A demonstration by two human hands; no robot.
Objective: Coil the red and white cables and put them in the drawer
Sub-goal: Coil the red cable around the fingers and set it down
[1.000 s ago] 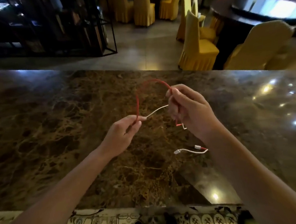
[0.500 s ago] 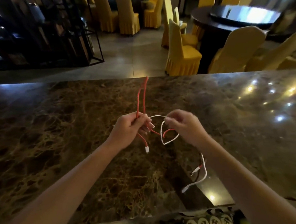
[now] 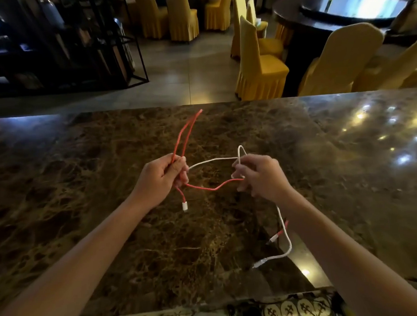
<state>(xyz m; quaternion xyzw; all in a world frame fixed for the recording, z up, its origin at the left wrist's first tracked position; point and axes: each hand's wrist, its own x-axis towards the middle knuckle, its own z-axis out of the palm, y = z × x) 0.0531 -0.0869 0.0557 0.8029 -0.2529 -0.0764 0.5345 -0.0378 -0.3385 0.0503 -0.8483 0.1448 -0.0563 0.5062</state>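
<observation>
- The left hand [image 3: 160, 179] grips the red cable [image 3: 185, 134], whose folded loop sticks up and away over the marble counter [image 3: 81, 191].
- A white plug [image 3: 185, 206] dangles below that fist.
- The right hand [image 3: 260, 175] pinches the white cable [image 3: 212, 160] and a red strand, both stretched between the hands.
- The white cable's tail hangs near right, touching the counter.

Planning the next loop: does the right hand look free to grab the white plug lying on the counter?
Probably not yet: the right hand holds both cables, though nothing covers the white plug near its forearm.
</observation>
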